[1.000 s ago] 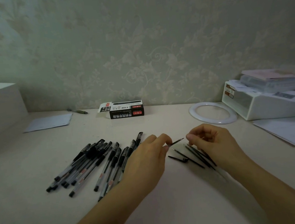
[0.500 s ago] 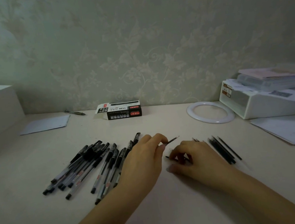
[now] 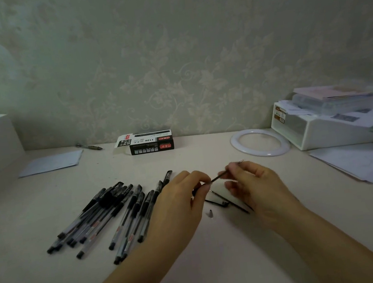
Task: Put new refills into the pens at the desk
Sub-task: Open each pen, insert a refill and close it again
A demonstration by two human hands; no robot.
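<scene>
The right hand [image 3: 252, 180] pinches a thin dark refill [image 3: 222, 175] at its upper end, metal tip poking out above the fingers, while the left hand [image 3: 182, 197] pinches the lower end of the same refill; what else the left fingers hold beneath is hidden. Half a second ago the right hand was down flat on the desk [image 3: 218, 265] among the loose refills [image 3: 229, 202], and the left alone held a tipped piece up; now the right has risen to meet it, so the two hands work one refill between them just above the desk. That suggests a fresh refill has been picked and is being fed or seated, though no barrel shows plainly. A small metal tip piece [image 3: 210, 213] lies loose on the desk just below the hands. The pile of capped pens [image 3: 110, 215] lies to the left, partly under the left wrist, and the refill box [image 3: 149, 142] stands well back by the wall. Many pens appear left to do
</scene>
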